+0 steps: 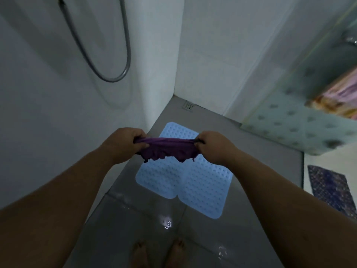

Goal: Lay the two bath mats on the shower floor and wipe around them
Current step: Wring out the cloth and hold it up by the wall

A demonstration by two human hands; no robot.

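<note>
So both arms are stretched out forward and down, bare forearms coming in from the bottom corners and meeting near the middle of the shot. The left hand (123, 145) and the right hand (213, 147) are each fisted tight around one end of a purple cloth (168, 149), knuckles up, with the fabric pulled fairly taut along its top edge between them and the rest hanging bunched and ragged underneath. So the grip on both sides is closed down on the cloth, no loose fingers that I can see. The cloth is up in the air, well above the floor, and directly below it are the two mats: a left blue mat (157, 180) and a right blue mat (204, 190), both dimpled, with rounded corners, lying flat on the grey shower floor (139, 229) side by side with their long edges just about touching. Their far ends are partly hidden behind the cloth and hands. Count-wise that's two mats, one cloth, two hands, plus two bare feet (160, 254) at the bottom edge standing on wet-looking tile with a few shiny spots. One drain (188, 106) sits in the far corner, and one shower hose (108, 55) loops down the left wall.
</note>
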